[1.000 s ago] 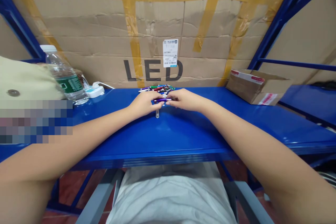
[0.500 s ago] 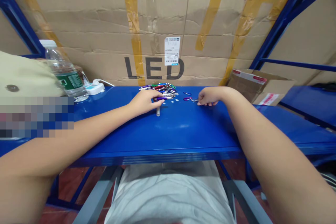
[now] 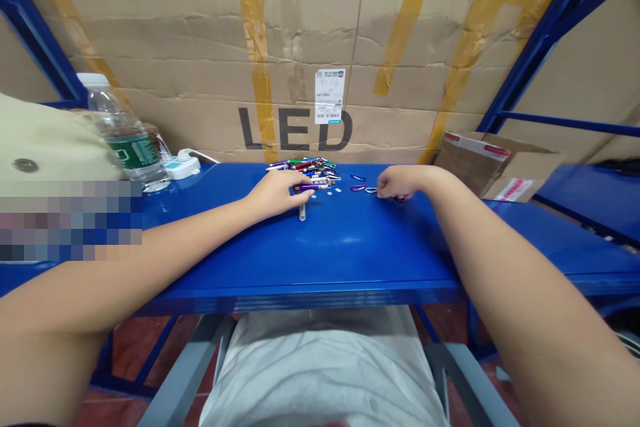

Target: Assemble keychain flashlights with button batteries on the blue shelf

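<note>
A person sits at a blue shelf (image 3: 350,247) before a taped carton (image 3: 300,47), a pile of small torches (image 3: 307,167) at its back edge. The left hand (image 3: 275,192) pinches a purple torch (image 3: 313,187); steadying it low seems wise. The right hand (image 3: 397,182) curls over loose clips (image 3: 358,187), its grip unclear. A second ago both hands met at the torch.

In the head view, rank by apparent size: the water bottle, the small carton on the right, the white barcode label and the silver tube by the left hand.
1. Small carton.
2. Water bottle, clearly less area than the carton, though they sit at opposite edges of a wide-angle picture, so true sizes are unsure.
3. Barcode label.
4. Silver tube, beside the left hand.
</note>
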Motion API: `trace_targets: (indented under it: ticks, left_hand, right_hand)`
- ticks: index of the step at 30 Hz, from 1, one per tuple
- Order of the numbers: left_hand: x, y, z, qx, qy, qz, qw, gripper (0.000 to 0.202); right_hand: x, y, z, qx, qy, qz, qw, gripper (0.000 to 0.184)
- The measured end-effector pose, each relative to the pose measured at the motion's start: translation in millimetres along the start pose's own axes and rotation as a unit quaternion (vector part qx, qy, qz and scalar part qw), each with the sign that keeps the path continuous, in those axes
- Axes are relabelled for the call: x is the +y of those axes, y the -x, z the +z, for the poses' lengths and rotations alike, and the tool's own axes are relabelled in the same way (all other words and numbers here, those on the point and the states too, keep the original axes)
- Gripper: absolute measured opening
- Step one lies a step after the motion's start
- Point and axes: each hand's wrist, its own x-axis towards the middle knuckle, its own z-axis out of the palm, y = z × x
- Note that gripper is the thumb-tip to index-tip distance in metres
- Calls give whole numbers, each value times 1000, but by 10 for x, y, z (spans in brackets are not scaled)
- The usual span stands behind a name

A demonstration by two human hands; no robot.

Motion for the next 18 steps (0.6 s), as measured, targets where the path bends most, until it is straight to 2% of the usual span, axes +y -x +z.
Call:
trace_targets:
  ticks: [3, 11, 16, 18]
  left_hand:
    - [-9, 0, 4, -3, -1, 3, 1000, 28]
    - [5, 4, -2, -24, -16, 14, 999, 29]
    - [1, 2, -8, -33, -27, 22, 999, 30]
    - [2, 0, -8, -34, -31, 30, 998, 30]
  right_hand:
    - [16, -15, -14, 30, 26, 1, 999, 17]
    - [-26, 22, -10, -5, 30, 27, 999, 13]
    - [18, 10, -34, 44, 47, 18, 998, 24]
    - [51, 3, -39, 31, 47, 36, 998, 26]
